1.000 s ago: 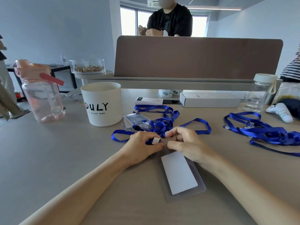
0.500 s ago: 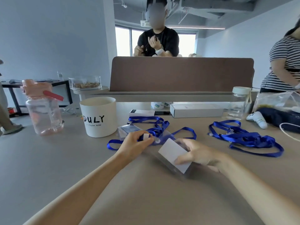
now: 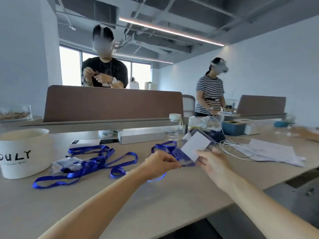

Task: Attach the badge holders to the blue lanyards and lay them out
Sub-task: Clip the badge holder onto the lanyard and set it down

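Left grip [image 3: 161, 163] on badge holder [image 3: 180, 155], card [image 3: 195, 146] inside

Both forearms reach forward, left hand [image 3: 160, 163] and right hand [image 3: 213, 166] each pinching the badge holder [image 3: 194, 147].

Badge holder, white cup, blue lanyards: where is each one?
badge holder [image 3: 195, 146]: head view, on the white card inside it.
white cup [image 3: 25, 145]: head view, on its front wall above the lettering.
blue lanyards [image 3: 91, 163]: head view, on the pile's tangled middle.
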Tool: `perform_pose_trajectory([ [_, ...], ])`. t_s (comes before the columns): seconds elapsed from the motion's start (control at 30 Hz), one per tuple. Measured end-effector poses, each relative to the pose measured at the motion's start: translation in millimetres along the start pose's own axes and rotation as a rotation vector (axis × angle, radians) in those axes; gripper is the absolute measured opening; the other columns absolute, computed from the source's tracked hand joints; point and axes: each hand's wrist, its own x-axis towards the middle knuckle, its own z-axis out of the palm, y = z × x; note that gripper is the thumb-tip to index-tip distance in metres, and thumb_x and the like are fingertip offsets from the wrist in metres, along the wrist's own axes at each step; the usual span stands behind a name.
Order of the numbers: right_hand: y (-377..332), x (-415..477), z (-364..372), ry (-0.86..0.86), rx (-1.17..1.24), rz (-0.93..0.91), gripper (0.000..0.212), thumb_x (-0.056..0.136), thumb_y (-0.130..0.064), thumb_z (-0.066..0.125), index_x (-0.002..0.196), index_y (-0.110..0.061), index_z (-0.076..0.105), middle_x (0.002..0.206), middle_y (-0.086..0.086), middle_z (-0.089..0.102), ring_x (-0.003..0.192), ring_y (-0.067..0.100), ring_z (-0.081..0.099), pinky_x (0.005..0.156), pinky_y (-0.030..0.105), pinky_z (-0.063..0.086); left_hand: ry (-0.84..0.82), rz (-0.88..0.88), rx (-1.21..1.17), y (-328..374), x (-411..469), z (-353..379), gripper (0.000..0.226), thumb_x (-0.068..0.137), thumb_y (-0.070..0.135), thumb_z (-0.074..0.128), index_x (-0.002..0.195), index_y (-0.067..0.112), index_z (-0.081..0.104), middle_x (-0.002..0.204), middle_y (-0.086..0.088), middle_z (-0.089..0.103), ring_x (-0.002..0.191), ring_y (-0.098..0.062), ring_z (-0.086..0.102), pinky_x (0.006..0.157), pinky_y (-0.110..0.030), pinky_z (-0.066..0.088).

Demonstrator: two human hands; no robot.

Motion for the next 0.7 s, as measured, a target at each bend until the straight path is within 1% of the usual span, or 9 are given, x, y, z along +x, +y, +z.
perform_pose_trajectory([
  [0.07, -14.4, -5.4, -24.4, 0.046, -0.049, -0.057, 0.039, 0.09, 0.01, 0.053, 0.123, -0.011, 0.057, 0.119, 0.016, 0.067, 0.095, 0.027, 0.068, 0.063, 0.03, 0.057, -0.073, 0.034, -0.048, 25.3, 10.9, 27.1, 0.008, 0.084, 0.036, 0.07, 0.082, 0.031, 0.077, 0.065, 0.02, 0.063, 0.066, 0.003, 0.054, 0.072, -0.017, 0.042],
  [0.17, -32.3, -9.4, -63.9, 0.164, -0.205, -0.175, 0.031, 0.093, 0.0, 0.058, 0.122, -0.014, 0.061, 0.11, 0.009, 0.072, 0.093, 0.023, 0.07, 0.073, 0.033, 0.056, -0.178, 0.045, -0.162, 58.3, 26.0, 62.8, 0.017, 0.086, 0.033, 0.068, 0.099, 0.024, 0.075, 0.088, 0.017, 0.071, 0.085, 0.004, 0.06, 0.078, -0.014, 0.041],
  [0.23, -40.7, -11.0, -86.7, 0.256, -0.336, -0.22, 0.033, 0.095, -0.01, 0.06, 0.127, -0.016, 0.061, 0.102, 0.002, 0.073, 0.088, 0.02, 0.07, 0.068, 0.027, 0.053, -0.197, 0.017, -0.279, 71.9, 39.0, 85.9, 0.02, 0.092, 0.032, 0.061, 0.106, 0.02, 0.069, 0.101, 0.008, 0.071, 0.091, -0.005, 0.06, 0.071, -0.011, 0.041],
  [0.3, -41.3, -6.6, -107.4, 0.303, -0.412, -0.231, 0.033, 0.096, -0.014, 0.06, 0.128, -0.018, 0.061, 0.096, -0.003, 0.071, 0.079, 0.015, 0.068, 0.06, 0.021, 0.049, -0.174, -0.03, -0.358, 79.3, 53.2, 108.3, 0.02, 0.095, 0.031, 0.056, 0.106, 0.016, 0.065, 0.099, 0.005, 0.069, 0.084, -0.007, 0.059, 0.062, -0.012, 0.04],
  [0.37, -36.6, 3.5, -124.3, 0.314, -0.47, -0.221, 0.036, 0.096, -0.014, 0.06, 0.131, -0.019, 0.058, 0.095, -0.005, 0.069, 0.074, 0.012, 0.068, 0.058, 0.02, 0.048, -0.172, -0.07, -0.382, 78.3, 72.4, 130.9, 0.019, 0.095, 0.033, 0.057, 0.103, 0.017, 0.064, 0.095, 0.007, 0.068, 0.083, -0.007, 0.059, 0.067, -0.018, 0.042],
  [0.47, -18.4, 32.9, -148.0, 0.335, -0.439, -0.124, 0.045, 0.094, -0.018, 0.063, 0.138, -0.016, 0.051, 0.093, -0.006, 0.069, 0.078, 0.017, 0.071, 0.063, 0.027, 0.051, -0.159, -0.153, -0.427, 63.9, 107.8, 160.6, 0.019, 0.094, 0.035, 0.058, 0.099, 0.018, 0.066, 0.1, 0.003, 0.069, 0.089, -0.01, 0.061, 0.073, -0.024, 0.044],
  [0.53, -3.8, 58.3, -158.8, 0.321, -0.393, 0.02, 0.053, 0.092, -0.021, 0.067, 0.139, -0.015, 0.045, 0.088, 0.0, 0.072, 0.078, 0.021, 0.071, 0.067, 0.033, 0.053, -0.109, -0.248, -0.45, 50.2, 135.5, 176.2, 0.018, 0.095, 0.033, 0.057, 0.096, 0.017, 0.066, 0.099, -0.004, 0.069, 0.087, -0.013, 0.061, 0.069, -0.026, 0.044],
  [0.6, 9.0, 84.3, -163.5, 0.257, -0.395, 0.156, 0.061, 0.088, -0.016, 0.07, 0.139, -0.015, 0.037, 0.082, 0.004, 0.072, 0.08, 0.026, 0.069, 0.072, 0.036, 0.051, -0.053, -0.313, -0.434, 40.5, 161.6, 185.3, 0.019, 0.096, 0.032, 0.055, 0.095, 0.016, 0.065, 0.095, -0.006, 0.068, 0.083, -0.015, 0.061, 0.066, -0.027, 0.045],
  [0.7, 18.9, 121.9, -164.7, 0.161, -0.337, 0.256, 0.071, 0.085, 0.002, 0.066, 0.141, -0.017, 0.027, 0.064, 0.004, 0.073, 0.059, 0.022, 0.068, 0.066, 0.036, 0.052, 0.011, -0.291, -0.31, 26.6, 200.8, 189.4, 0.019, 0.097, 0.032, 0.051, 0.091, 0.017, 0.062, 0.09, -0.002, 0.063, 0.077, -0.012, 0.055, 0.063, -0.024, 0.043],
])
